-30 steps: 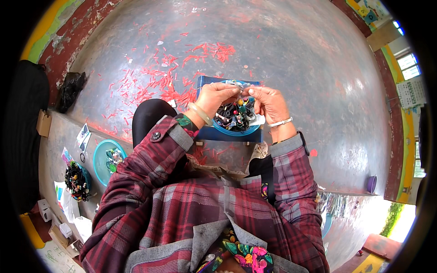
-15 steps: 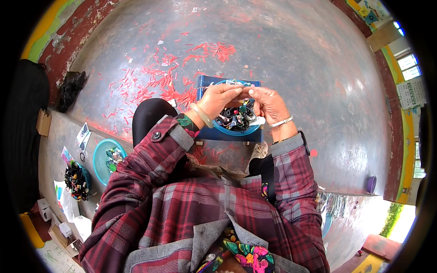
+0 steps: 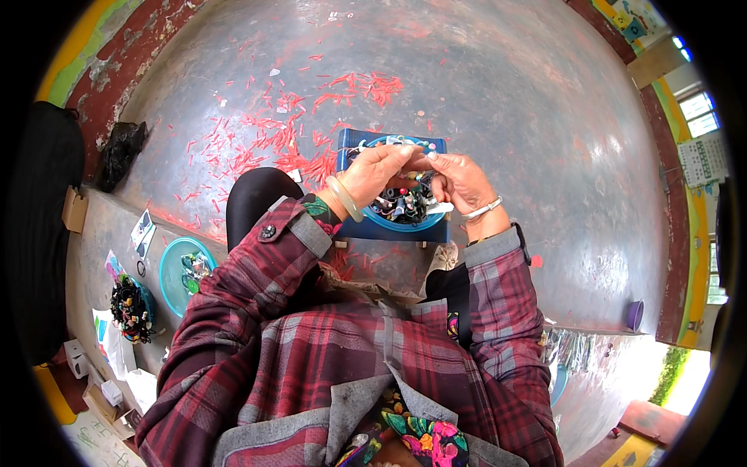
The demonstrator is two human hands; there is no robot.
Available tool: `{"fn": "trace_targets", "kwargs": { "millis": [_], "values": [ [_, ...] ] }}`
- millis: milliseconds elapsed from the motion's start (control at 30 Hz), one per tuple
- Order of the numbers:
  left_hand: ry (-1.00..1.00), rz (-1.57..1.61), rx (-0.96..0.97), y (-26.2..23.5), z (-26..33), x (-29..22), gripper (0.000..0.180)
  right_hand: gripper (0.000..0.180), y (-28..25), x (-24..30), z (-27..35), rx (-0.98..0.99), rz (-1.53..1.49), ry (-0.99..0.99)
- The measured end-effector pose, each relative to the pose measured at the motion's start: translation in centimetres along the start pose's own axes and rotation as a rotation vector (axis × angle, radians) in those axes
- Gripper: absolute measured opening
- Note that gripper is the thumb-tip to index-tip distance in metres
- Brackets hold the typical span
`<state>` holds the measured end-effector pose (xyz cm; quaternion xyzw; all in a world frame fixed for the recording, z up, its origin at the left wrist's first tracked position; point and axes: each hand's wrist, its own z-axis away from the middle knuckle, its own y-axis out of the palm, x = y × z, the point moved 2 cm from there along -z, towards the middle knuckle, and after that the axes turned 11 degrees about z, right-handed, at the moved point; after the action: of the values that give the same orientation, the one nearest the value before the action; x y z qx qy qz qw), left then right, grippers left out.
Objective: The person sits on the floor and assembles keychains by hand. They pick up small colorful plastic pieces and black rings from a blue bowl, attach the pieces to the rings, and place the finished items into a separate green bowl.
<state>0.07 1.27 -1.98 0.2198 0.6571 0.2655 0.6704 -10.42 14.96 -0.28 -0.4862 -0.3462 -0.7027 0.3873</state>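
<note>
Both hands meet above a blue basin on a dark blue stool. Inside the basin lies a heap of mostly black hair ties with small coloured beads and ornaments. My left hand, with a pale bangle at its wrist, is closed in a pinch. Facing it, my right hand has thumb and fingers pressed together, the lower fingers curled. Whatever lies between the fingertips is too small to make out. A white flat piece shows just under the right hand, by the basin's rim; I cannot tell whether it is held.
Red scraps litter the floor ahead and left. To my left are a turquoise basin with small packets and a container of dark hair ties. A black plastic bag lies by the wall. A purple cup stands far right.
My left hand's fingers have shifted slightly, and the fingertips of both hands have parted a little. The arms, basin and stool stay where they were.
</note>
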Motion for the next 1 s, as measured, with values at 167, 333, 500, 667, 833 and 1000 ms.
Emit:
{"fn": "trace_targets", "kwargs": {
  "millis": [167, 333, 500, 667, 833, 1000],
  "values": [
    [0.041, -0.057, -0.098, -0.4, -0.2, -0.2, 0.035, 0.041, -0.6, -0.2, -0.1, -0.029, -0.019, 0.011],
    [0.034, -0.057, -0.093, -0.2, -0.1, -0.6, 0.033, 0.045, -0.4, 0.1, 0.0, 0.036, -0.099, -0.014],
    [0.049, -0.029, -0.12, -0.5, -0.3, -0.2, 0.032, 0.054, -0.5, -0.4, 0.1, -0.042, -0.031, 0.034],
    [0.06, -0.077, -0.092, -0.7, -0.3, -0.1, 0.031, 0.052, -0.2, 0.1, 0.0, 0.035, -0.113, 0.009],
    [0.083, -0.052, -0.058, -0.2, -0.3, -0.6, 0.03, 0.055, -0.6, -0.4, -0.1, 0.071, -0.122, 0.011],
    [0.057, 0.001, -0.171, -0.9, -0.4, -0.1, 0.03, 0.047, -0.3, 0.1, -0.1, 0.074, -0.057, 0.008]
  ]
}}
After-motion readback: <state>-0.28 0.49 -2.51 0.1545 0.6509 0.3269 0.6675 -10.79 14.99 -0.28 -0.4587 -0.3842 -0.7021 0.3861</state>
